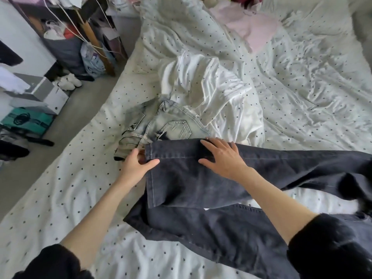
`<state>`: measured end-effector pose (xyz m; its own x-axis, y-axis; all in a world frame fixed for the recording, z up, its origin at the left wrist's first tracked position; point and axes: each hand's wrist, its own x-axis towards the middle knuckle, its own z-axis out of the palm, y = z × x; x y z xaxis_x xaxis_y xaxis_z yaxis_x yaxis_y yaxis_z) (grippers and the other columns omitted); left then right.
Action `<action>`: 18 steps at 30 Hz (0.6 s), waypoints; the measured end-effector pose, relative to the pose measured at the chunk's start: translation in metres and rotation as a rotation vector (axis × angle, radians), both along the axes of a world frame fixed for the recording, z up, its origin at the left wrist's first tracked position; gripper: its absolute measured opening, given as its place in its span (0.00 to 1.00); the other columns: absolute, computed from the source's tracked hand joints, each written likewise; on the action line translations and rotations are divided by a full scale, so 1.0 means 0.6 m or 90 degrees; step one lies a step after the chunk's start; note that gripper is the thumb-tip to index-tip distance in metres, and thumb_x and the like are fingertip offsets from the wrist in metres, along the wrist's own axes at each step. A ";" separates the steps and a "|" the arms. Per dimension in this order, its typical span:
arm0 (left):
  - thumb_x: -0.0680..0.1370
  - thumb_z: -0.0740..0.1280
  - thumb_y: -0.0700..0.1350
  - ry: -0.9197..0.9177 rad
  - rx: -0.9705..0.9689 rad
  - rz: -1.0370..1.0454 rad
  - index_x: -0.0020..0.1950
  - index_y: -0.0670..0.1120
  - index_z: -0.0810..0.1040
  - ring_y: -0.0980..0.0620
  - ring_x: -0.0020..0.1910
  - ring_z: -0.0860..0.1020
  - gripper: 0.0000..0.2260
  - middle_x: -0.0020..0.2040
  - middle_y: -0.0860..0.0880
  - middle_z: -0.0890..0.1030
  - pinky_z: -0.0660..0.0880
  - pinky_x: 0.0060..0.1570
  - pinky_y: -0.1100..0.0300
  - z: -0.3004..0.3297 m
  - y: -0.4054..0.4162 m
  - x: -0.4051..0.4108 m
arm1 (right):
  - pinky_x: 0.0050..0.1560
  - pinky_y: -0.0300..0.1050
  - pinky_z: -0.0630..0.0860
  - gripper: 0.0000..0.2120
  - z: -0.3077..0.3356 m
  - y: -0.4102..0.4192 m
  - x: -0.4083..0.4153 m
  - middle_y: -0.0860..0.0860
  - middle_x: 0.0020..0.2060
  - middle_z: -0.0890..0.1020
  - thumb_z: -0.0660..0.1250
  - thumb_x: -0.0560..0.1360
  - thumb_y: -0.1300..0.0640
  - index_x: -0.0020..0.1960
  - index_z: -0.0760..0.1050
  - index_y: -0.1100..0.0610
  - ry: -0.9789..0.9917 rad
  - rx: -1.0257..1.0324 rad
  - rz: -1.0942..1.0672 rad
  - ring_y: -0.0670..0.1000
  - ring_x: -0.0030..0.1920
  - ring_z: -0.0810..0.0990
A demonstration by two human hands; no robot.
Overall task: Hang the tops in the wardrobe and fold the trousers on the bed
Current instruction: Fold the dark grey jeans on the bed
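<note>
Dark grey jeans [201, 190] lie across the dotted white bed [80, 178], one leg doubled over the other. My left hand [134, 164] pinches the hem end of the upper leg, thumb on top, fingers under the cloth. My right hand [223, 158] lies flat on that leg with fingers spread. Just beyond the hem sits a folded pair of light washed jeans [159, 125]. A white satin garment [203, 91] is crumpled behind them. A pink top [251, 27] lies near the head of the bed.
Left of the bed runs a grey floor strip [66, 125] with boxes [40, 95], white shoes [69, 81], bags and a cluttered wooden rack [88, 33]. The crumpled dotted duvet [302, 81] covers the right side of the bed.
</note>
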<state>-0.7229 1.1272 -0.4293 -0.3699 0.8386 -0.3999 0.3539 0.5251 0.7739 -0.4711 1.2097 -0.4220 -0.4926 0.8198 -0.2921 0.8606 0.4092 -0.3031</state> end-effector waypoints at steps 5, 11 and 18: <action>0.73 0.72 0.46 -0.001 0.066 -0.035 0.55 0.45 0.78 0.49 0.55 0.77 0.12 0.56 0.47 0.79 0.71 0.61 0.46 -0.011 0.007 -0.015 | 0.72 0.56 0.50 0.25 -0.003 0.013 -0.036 0.50 0.68 0.67 0.64 0.76 0.43 0.69 0.66 0.51 0.011 0.005 -0.029 0.52 0.70 0.63; 0.74 0.71 0.44 -0.134 0.153 -0.036 0.52 0.46 0.78 0.53 0.52 0.78 0.08 0.50 0.52 0.81 0.73 0.59 0.51 0.022 0.039 -0.010 | 0.68 0.52 0.58 0.08 0.007 0.017 -0.046 0.51 0.60 0.74 0.64 0.77 0.54 0.53 0.76 0.56 0.066 0.028 -0.032 0.54 0.63 0.70; 0.73 0.72 0.42 -0.076 0.293 0.048 0.44 0.43 0.75 0.48 0.44 0.77 0.07 0.44 0.40 0.80 0.75 0.49 0.49 0.103 0.145 -0.018 | 0.57 0.49 0.68 0.06 0.106 0.082 -0.066 0.53 0.47 0.83 0.60 0.79 0.59 0.53 0.72 0.60 0.242 0.116 -0.195 0.59 0.48 0.79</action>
<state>-0.7335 1.2139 -0.3678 -0.4111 0.9109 -0.0363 0.2229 0.1391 0.9649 -0.5107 1.2591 -0.3587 -0.2659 0.9638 0.0215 0.7926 0.2312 -0.5642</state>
